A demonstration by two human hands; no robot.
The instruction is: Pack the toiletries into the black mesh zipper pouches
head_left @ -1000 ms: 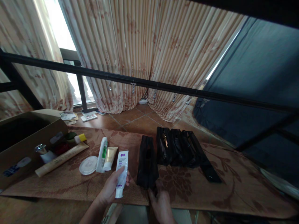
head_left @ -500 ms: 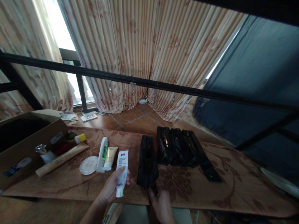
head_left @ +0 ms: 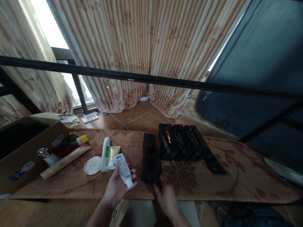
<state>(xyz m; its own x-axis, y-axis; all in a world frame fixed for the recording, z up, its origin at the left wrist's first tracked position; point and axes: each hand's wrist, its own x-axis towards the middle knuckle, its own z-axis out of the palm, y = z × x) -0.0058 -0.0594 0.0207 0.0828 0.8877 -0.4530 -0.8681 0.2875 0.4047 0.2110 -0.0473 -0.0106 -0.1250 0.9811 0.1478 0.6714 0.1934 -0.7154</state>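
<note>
My left hand (head_left: 116, 186) is wrapped around a white squeeze tube (head_left: 123, 170) with purple lettering, its cap pointing down and to the right. Just behind it lie a gold tube with a white cap (head_left: 114, 154) and a white and green tube (head_left: 105, 154), with a round clear-lidded container (head_left: 92, 165) to their left. My right hand (head_left: 166, 194) is at the near end of a long narrow black pouch (head_left: 149, 157), thumb and fingers closed on its corner; the fingertips are partly hidden. The pouch stands on the brown patterned cloth.
Several black pouches (head_left: 181, 143) stand side by side at the right, beside a flat dark phone-like slab (head_left: 215, 165). A cardboard box (head_left: 50, 132) is at the left, with a long beige tube (head_left: 65, 162) and a silver-capped bottle (head_left: 48, 157) before it. A dark metal bar (head_left: 142, 77) crosses beyond.
The white tube in my left hand has turned, its cap end swinging right toward the black pouch. My right hand stays at the pouch's near end. The view has shifted slightly.
</note>
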